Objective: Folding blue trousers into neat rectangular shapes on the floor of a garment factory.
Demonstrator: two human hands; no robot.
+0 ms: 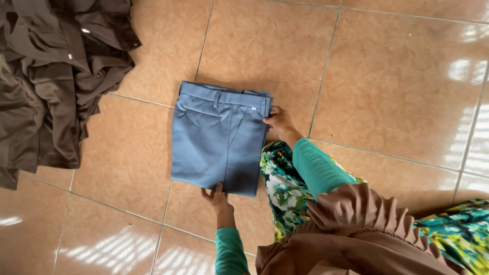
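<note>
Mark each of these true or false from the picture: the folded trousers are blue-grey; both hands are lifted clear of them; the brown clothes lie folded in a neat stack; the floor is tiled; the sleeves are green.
1. The folded trousers are blue-grey. True.
2. Both hands are lifted clear of them. False: the left hand touches the bottom edge and the right hand touches the side near the waistband.
3. The brown clothes lie folded in a neat stack. False: they lie in a loose, crumpled heap, apart from the trousers.
4. The floor is tiled. True: glossy orange-brown tiles.
5. The sleeves are green. True.
</note>
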